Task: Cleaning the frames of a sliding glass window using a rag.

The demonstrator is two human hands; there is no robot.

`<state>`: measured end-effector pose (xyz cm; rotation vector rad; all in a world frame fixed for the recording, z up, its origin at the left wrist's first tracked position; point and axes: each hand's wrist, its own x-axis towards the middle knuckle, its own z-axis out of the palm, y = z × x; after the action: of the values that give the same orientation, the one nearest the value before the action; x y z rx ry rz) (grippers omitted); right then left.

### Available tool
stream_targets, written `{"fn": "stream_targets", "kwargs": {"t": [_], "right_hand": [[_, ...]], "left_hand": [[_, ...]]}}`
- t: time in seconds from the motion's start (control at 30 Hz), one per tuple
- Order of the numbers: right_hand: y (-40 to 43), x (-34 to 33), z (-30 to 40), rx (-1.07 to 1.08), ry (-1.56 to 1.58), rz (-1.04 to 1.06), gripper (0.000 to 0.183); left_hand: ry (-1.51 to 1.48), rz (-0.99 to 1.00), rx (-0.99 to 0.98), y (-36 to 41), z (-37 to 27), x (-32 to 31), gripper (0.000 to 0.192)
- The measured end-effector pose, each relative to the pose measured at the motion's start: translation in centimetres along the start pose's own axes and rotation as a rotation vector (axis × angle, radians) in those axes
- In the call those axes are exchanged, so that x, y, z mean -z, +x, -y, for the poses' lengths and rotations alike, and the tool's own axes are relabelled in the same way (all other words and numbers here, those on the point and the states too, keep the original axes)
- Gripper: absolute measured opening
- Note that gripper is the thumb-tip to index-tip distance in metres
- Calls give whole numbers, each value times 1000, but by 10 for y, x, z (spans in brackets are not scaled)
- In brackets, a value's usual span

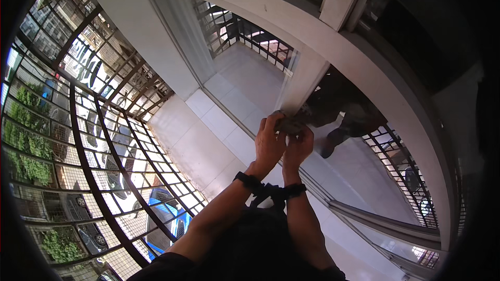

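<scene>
My left hand (268, 142) grips one end of a dark grey cloth (290, 125), which looks bunched up. At the cloth's lower right edge, the fingers of my right hand (299, 146) pinch it. Both hands are close together at the foot of a light upright window frame (302, 82), between two panes. Whether the cloth touches the frame or the glass, I cannot tell. Dark bands circle both wrists. The window glass (250, 74) beyond reflects the balcony, its grille and a dark figure.
A dark metal security grille (84, 160) runs along the left, with parked cars and plants below outside. Pale tiles (191, 136) line the ledge or floor between grille and window. The window's curved-looking outer frame (394, 74) arches over the right, above a lower track (375, 218).
</scene>
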<state>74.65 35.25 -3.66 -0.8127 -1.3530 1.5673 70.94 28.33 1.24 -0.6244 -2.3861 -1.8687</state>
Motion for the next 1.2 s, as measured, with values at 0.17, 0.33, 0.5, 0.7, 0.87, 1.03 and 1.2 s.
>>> {"fn": "stream_targets", "kwargs": {"t": [0.17, 0.33, 0.5, 0.7, 0.87, 1.03, 1.2], "right_hand": [[1, 4, 44, -26, 9, 10, 34], [15, -17, 125, 279, 186, 109, 44], [15, -33, 211, 529, 210, 250, 46], [11, -27, 155, 407, 70, 213, 43], [14, -10, 158, 416, -60, 217, 41], [-13, -36, 246, 578, 183, 326, 44], [-4, -50, 278, 714, 13, 287, 46]], "left_hand": [[-22, 42, -29, 7, -25, 9, 49], [-210, -81, -261, 39, -116, 33, 51], [-295, -167, -503, 63, -169, 44, 48], [-206, -143, -303, 54, -126, 37, 45], [-162, -80, -310, 53, -132, 42, 46], [-301, -225, -440, 61, -205, 81, 58], [-325, -207, -506, 101, -213, 78, 51]]}}
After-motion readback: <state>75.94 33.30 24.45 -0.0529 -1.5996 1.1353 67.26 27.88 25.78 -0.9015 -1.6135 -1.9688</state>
